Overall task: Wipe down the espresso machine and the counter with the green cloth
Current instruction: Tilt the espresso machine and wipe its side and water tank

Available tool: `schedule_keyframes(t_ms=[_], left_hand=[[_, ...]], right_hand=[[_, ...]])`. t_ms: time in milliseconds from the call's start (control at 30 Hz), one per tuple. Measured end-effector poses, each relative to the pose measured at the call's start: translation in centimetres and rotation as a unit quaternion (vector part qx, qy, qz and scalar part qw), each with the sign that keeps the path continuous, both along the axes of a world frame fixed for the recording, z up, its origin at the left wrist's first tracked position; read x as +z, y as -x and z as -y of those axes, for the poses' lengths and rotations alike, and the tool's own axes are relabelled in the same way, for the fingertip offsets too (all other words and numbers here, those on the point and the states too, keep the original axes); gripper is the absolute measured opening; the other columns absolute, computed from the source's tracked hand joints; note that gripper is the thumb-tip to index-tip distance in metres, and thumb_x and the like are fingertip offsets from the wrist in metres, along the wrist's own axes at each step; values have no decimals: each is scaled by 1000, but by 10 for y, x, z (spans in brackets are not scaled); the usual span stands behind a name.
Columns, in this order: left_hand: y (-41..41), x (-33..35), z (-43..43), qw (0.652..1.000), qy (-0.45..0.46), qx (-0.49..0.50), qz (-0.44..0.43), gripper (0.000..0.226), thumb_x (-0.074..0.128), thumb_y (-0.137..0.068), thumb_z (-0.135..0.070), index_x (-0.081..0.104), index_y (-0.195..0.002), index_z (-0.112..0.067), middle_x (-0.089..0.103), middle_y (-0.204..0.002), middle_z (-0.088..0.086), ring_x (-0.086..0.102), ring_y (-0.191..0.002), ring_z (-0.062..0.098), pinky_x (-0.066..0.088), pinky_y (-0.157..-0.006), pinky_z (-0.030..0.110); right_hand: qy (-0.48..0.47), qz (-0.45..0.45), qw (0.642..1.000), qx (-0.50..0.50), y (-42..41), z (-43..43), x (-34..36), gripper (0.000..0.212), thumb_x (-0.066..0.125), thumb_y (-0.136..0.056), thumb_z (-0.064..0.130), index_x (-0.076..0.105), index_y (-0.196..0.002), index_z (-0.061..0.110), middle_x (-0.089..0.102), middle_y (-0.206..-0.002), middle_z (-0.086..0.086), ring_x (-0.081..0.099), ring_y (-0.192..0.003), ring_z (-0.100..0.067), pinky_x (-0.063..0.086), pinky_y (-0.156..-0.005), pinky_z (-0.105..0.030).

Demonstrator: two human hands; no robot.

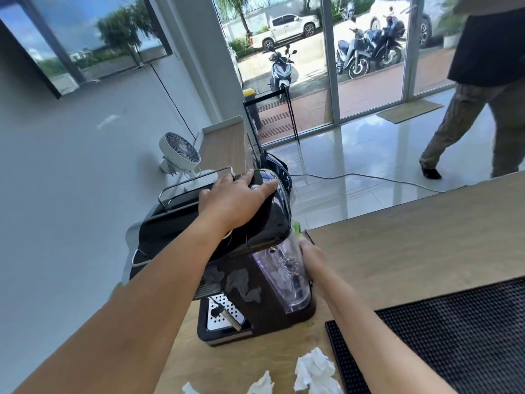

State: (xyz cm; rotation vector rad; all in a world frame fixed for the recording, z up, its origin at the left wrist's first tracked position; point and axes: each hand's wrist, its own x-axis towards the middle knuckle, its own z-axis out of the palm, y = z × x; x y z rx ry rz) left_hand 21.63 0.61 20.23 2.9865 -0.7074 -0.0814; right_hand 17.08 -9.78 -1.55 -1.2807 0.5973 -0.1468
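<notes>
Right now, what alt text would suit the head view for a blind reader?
A person's left hand rests flat on top of a black espresso machine on a wooden counter, while the right hand reaches beside its clear tank, where a bit of green cloth shows. Crumpled tissues and a black mat lie nearby.

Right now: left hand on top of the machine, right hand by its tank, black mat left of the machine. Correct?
No. Head view shows the mat right of the machine, not left. Rest holds: left hand on top, right hand by the tank.
</notes>
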Motion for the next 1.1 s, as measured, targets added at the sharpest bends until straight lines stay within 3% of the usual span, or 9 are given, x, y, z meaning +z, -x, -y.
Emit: schedule_keyframes(t_ms=[100, 167, 233, 333, 500, 567, 633, 933, 1100], left_hand=[[-4, -2, -1, 1000, -6, 1, 3, 82, 18, -79, -84, 21, -150, -42, 17, -160, 4, 14, -148, 24, 17, -116, 48], [-7, -3, 0, 1000, -11, 0, 11, 78, 17, -82, -81, 21, -150, -42, 18, -160, 5, 15, -147, 24, 18, -116, 47], [-11, -6, 1, 1000, 0, -2, 10, 71, 16, -87, -76, 21, -150, -42, 18, -160, 5, 15, -147, 24, 16, -116, 47], [-17, -10, -2, 1000, 17, -9, 1, 60, 11, -94, -61, 21, -149, -42, 18, -160, -2, 15, -148, 20, 13, -116, 47], [-14, -4, -3, 1000, 25, 0, 0, 52, 13, -99, -47, 23, -150, -41, 20, -160, 0, 19, -147, 19, 15, -115, 44], [-13, -4, -2, 1000, 22, -2, 4, 52, 12, -99, -45, 23, -150, -40, 22, -159, 1, 21, -146, 20, 16, -114, 45], [-13, -4, -2, 1000, 24, 0, 0, 52, 12, -99, -45, 23, -150, -40, 21, -159, 2, 20, -146, 20, 15, -114, 46], [-13, -4, 0, 1000, 22, -2, -2, 52, 13, -100, -43, 22, -151, -39, 17, -161, 2, 14, -148, 18, 12, -116, 46], [-13, -4, 0, 1000, 26, -4, -7, 52, 13, -99, -44, 22, -151, -38, 16, -161, 0, 12, -148, 17, 11, -117, 46]], right_hand=[[-37, 30, 999, -19, 22, -12, 18, 45, 33, -104, 42, 62, -88, 12, 54, -65, -5, 48, -55, -18, 40, -51, -27], [-60, 84, 995, -8, 22, -9, 53, 42, 36, -104, 38, 60, -80, 14, 55, -57, 1, 51, -48, -14, 39, -47, -24], [-83, 134, 987, -13, 5, 5, 94, 36, 40, -103, 32, 67, -86, 15, 67, -62, 2, 63, -49, -11, 45, -46, -19], [-96, 180, 979, -11, -23, 21, 140, 36, 45, -100, 35, 72, -95, 13, 73, -84, -9, 68, -67, -19, 54, -60, -28], [-60, 191, 980, 2, -30, 23, 141, 37, 48, -97, 41, 73, -104, 14, 73, -102, -13, 68, -92, -29, 54, -86, -39], [-43, 251, 967, -6, -18, 13, 132, 37, 47, -100, 38, 69, -123, 18, 69, -123, -9, 63, -117, -26, 46, -104, -45], [-40, 292, 955, -27, 4, -1, 121, 37, 43, -103, 35, 63, -131, 21, 64, -133, -5, 57, -126, -23, 41, -110, -47], [93, 330, 932, -121, 72, -49, 91, 35, 41, -105, 32, 59, -135, 27, 57, -140, 7, 48, -135, -11, 37, -114, -44], [44, 254, 963, -82, 41, -12, 126, 30, 44, -105, 28, 68, -123, 29, 73, -115, 5, 66, -114, -16, 52, -99, -38]])
